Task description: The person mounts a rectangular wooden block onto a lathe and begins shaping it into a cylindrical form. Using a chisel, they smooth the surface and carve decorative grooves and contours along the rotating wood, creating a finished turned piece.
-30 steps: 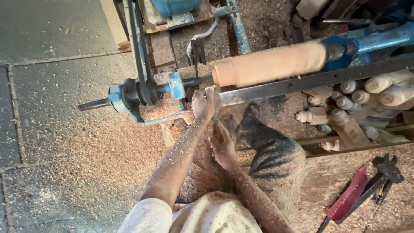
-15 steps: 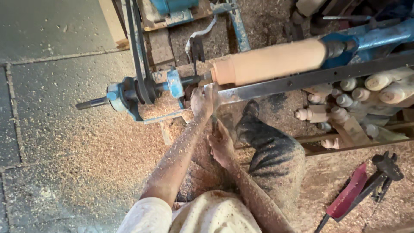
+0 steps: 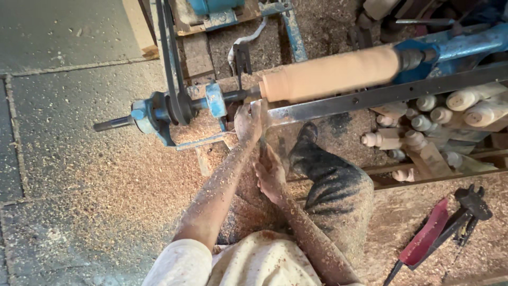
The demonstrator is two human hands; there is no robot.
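Left hand: the left hand is up at the steel rail, fingers curled round the front of a chisel, just below the near end of the wooden cylinder.
Right hand: the right hand sits lower, closed on the back of the same chisel, just beside a dusty dark trouser leg.
Cylinder: pale wood, lying across the lathe between the blue belt drive on one side and a blue clamp on the other; its surface looks blurred.
Arms: both forearms are flecked with sawdust.
Floor: sawdust is thick under the lathe.
Nearby: pale turned pegs are piled beyond the rail, and a red-handled tool lies well apart on the shavings.
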